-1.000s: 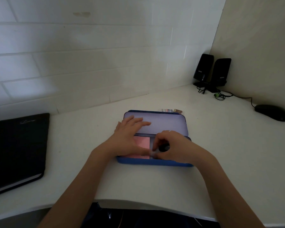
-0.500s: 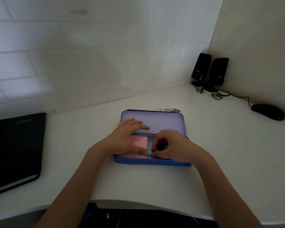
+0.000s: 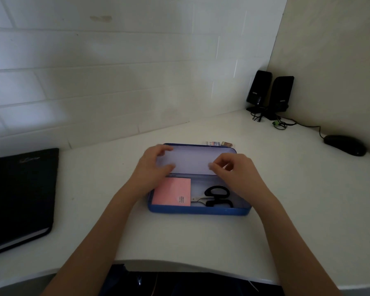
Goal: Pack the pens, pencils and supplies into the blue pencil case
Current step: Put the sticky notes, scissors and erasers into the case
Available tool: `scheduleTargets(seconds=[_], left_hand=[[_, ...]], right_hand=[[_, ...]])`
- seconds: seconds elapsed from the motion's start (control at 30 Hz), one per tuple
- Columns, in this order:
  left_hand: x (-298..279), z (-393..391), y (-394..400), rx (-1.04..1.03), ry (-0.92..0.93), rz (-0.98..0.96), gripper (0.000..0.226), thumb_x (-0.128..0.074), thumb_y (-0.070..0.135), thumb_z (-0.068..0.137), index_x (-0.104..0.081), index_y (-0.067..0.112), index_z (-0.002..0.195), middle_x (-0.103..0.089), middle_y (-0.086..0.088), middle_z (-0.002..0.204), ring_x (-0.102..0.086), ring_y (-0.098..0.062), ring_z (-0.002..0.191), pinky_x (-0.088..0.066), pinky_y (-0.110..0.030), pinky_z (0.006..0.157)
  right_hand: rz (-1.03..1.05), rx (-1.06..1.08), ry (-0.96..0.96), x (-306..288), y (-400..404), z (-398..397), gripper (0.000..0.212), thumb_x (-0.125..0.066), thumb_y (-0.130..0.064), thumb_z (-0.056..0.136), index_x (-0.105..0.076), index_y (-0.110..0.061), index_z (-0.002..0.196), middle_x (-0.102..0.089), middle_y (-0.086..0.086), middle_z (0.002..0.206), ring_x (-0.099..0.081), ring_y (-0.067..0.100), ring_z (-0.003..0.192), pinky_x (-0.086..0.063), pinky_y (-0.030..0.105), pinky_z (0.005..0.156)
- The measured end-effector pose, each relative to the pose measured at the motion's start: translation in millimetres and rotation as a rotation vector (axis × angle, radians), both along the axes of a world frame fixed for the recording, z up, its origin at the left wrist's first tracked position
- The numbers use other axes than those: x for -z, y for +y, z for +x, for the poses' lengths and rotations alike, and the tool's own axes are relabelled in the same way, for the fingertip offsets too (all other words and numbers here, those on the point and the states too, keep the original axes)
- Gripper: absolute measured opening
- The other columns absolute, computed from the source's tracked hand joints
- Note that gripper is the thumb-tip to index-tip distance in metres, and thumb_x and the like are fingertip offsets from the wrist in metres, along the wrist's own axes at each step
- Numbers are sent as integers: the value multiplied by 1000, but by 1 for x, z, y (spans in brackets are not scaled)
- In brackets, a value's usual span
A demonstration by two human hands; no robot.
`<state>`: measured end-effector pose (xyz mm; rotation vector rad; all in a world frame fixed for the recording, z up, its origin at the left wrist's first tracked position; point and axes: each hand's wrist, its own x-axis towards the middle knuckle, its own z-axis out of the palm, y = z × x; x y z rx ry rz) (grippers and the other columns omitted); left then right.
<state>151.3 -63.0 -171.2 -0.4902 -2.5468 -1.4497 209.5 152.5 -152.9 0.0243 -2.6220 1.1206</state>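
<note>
White brick wall behind; white corner desk (image 3: 286, 189) in front of it.

Blue metal pencil case (image 3: 198, 211) — near centre of the desk, lid (image 3: 192, 162) raised toward the far side. Inside: pink sticky-note pad (image 3: 172, 192) at the left, black-handled scissors (image 3: 217, 196) just beside it to the right, blades pointing at the pad.

Left hand (image 3: 152, 167) — at the lid's left end, fingers curled around its edge. Right hand (image 3: 235, 169) — over the lid's right part, fingers loosely curled; whether it touches the lid cannot be told.

Small printed packets (image 3: 219, 143) lie just beyond the lid. Black notebook (image 3: 17, 195) at far left. Two black speakers (image 3: 269, 92) in the far right corner, black mouse (image 3: 344, 145) near them.
</note>
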Motion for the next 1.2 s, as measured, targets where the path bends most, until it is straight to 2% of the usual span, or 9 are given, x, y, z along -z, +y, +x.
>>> scheduleTargets(seconds=[0.13,0.27,0.47,0.57,0.7,0.87,1.0,1.13,1.2], left_hand=[[3,-5,-2,-217,0,112,41,-63,10,84,-48,15,123,-42,-1,118,-47,-14,103,-42,-27,86],[4,-5,-5,-279,-64,76,33,-59,20,89,-51,7,118,-57,-5,99,-54,-18,83,-41,-28,74],[6,-5,-7,-363,-88,-7,25,-51,28,93,-63,6,96,-57,-4,87,-50,-18,83,-35,-26,75],[6,-9,-20,-483,-87,-84,39,-50,27,91,-43,9,56,-45,-4,58,-45,-26,70,-29,-31,61],[8,-12,-36,-544,-92,-64,45,-53,30,89,-36,9,53,-39,-5,53,-42,-25,63,-24,-32,49],[7,-13,-36,-549,-111,-30,45,-51,38,87,-37,11,54,-41,-4,56,-44,-27,65,-27,-32,54],[9,-14,-36,-558,-120,-22,45,-51,35,89,-36,14,53,-40,-3,57,-44,-26,67,-27,-30,56],[11,-14,-34,-569,-109,-30,45,-50,36,89,-36,14,53,-41,-2,57,-44,-25,64,-25,-28,51],[11,-15,-33,-575,-109,-38,44,-49,38,89,-38,14,54,-43,-2,58,-45,-25,63,-25,-28,50]], right_hand=[[-40,262,127,3,15,-2,10,-56,-27,88,-62,-19,86,-60,-4,79,-54,11,68,-42,23,57],[-3,403,-22,11,30,-3,16,-54,-27,87,-58,-15,97,-56,1,73,-52,15,61,-39,26,52],[-16,378,-42,17,22,-9,18,-53,-25,87,-61,-10,92,-60,3,78,-55,16,65,-37,22,50],[-99,244,-54,14,15,-11,15,-57,-23,86,-64,-9,87,-63,3,77,-54,12,65,-40,22,54],[-213,123,-118,13,15,-18,13,-58,-19,86,-69,-13,83,-68,6,71,-59,14,58,-45,22,57],[-9,258,57,12,44,-56,35,-41,2,88,-65,-7,111,-64,14,108,-59,26,94,-41,24,73],[184,150,-73,16,64,-89,53,-37,11,85,-51,-12,131,-50,16,136,-45,29,126,-33,29,102],[244,-46,-166,28,76,-109,52,-40,12,88,-48,-11,134,-50,14,137,-47,28,125,-31,12,96],[253,-82,-200,30,79,-117,49,-45,9,88,-51,-12,131,-52,13,136,-51,27,121,-35,16,99]])
